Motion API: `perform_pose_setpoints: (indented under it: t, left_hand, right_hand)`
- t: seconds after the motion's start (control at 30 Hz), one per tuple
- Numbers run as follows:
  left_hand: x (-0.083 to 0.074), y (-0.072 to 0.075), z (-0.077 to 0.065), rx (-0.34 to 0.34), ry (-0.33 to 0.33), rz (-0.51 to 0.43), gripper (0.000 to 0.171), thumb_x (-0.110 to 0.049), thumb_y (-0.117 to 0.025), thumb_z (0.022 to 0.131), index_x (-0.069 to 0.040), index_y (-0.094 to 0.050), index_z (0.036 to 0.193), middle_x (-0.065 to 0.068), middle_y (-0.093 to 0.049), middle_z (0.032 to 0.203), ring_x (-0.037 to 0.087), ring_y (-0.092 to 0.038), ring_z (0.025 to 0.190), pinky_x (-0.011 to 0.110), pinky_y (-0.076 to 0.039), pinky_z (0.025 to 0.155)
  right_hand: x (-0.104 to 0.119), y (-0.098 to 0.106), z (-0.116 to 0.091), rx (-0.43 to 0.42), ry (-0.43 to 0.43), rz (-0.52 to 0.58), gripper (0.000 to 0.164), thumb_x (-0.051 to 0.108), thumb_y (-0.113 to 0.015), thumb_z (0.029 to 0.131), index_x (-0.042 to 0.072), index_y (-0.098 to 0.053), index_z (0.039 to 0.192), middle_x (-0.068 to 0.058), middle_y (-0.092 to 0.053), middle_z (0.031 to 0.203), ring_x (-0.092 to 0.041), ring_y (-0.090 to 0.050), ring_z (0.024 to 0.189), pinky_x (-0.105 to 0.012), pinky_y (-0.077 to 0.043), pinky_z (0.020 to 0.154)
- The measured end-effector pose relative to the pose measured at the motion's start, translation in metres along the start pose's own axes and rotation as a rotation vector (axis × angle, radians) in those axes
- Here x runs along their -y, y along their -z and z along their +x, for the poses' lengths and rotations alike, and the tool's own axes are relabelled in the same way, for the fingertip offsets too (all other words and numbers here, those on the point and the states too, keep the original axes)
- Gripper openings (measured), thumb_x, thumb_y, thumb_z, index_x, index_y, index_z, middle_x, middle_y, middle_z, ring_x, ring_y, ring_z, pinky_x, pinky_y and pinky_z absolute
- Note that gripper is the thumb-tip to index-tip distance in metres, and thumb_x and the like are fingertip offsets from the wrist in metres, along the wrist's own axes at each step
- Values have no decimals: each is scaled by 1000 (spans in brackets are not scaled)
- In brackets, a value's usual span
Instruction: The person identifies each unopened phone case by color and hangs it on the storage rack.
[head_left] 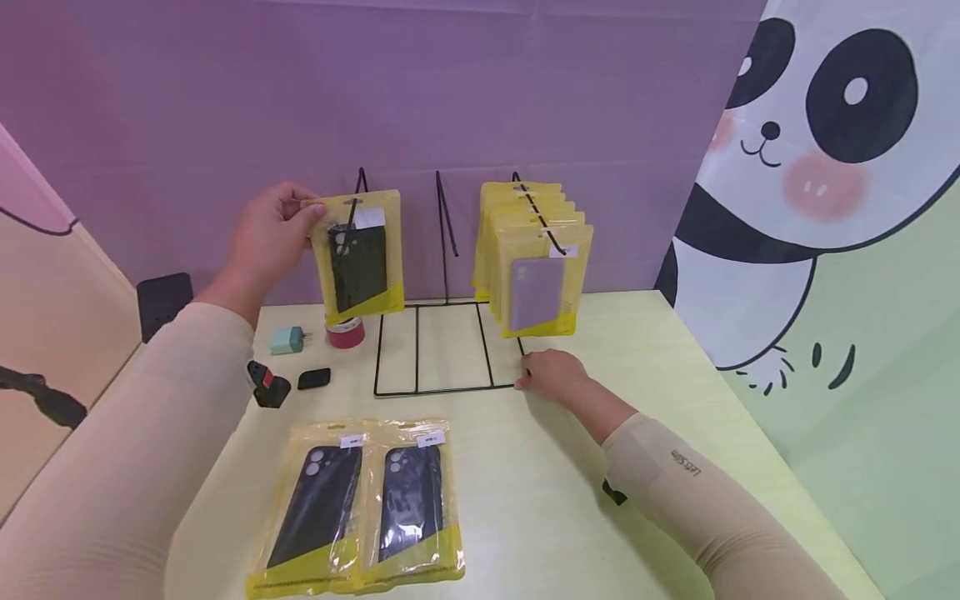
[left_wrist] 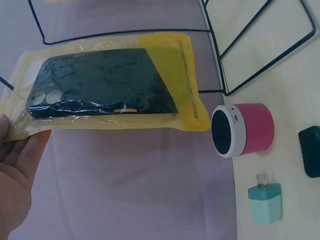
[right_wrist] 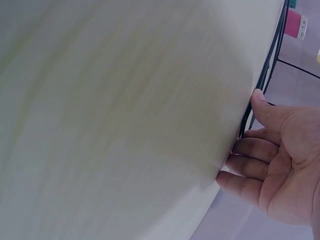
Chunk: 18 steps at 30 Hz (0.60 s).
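Observation:
A black wire display rack [head_left: 450, 390] stands on the table with three hooks above its base. My left hand [head_left: 273, 229] pinches the upper left corner of a yellow-edged bag holding a black phone case [head_left: 363, 271]. The rack's left hook passes through that bag's top hole and shows in front of it. At the front right corner of the base, my right hand [head_left: 555, 375] grips the wire between thumb and fingers, as the right wrist view also shows. Several similar bags hang on the right hook, a purple phone case [head_left: 536, 292] foremost. The middle hook [head_left: 447, 217] holds nothing.
Two bagged black phone cases [head_left: 411, 500] lie at the table's front. Left of the rack are a pink round speaker [left_wrist: 257, 128], a mint charger plug [left_wrist: 266, 205] and a small black object [head_left: 314, 378]. A purple cloth [head_left: 450, 83] hangs behind.

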<state>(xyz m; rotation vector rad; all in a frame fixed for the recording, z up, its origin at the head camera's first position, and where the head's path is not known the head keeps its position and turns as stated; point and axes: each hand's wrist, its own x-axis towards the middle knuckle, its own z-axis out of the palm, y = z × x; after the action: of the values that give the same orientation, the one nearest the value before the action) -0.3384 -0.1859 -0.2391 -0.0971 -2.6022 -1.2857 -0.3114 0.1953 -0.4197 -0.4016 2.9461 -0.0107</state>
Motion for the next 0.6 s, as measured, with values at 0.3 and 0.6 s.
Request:
perform_pose_setpoints:
  t: [0.3, 0.6]
  left_hand:
    - [1, -8, 36, -30, 0, -21, 38, -44, -49, 100, -18, -55, 126, -5, -54, 108, 14, -57, 88, 26, -53, 73]
    - [5, -9, 36, 22, 45, -34, 60, -49, -52, 97, -19, -38, 146, 8, -46, 148, 24, -55, 122, 40, -52, 99]
  right_hand:
    - [0, 1, 1, -4, 7, -14, 30, 44, -63, 94, 14, -61, 91, -3, -64, 81, -25, -64, 81, -39, -51, 65]
    - [-1, 0, 2, 11, -5, -26, 33, 46, -62, 94, 14, -65, 101, -5, -68, 90, -27, -66, 89, -41, -53, 70]
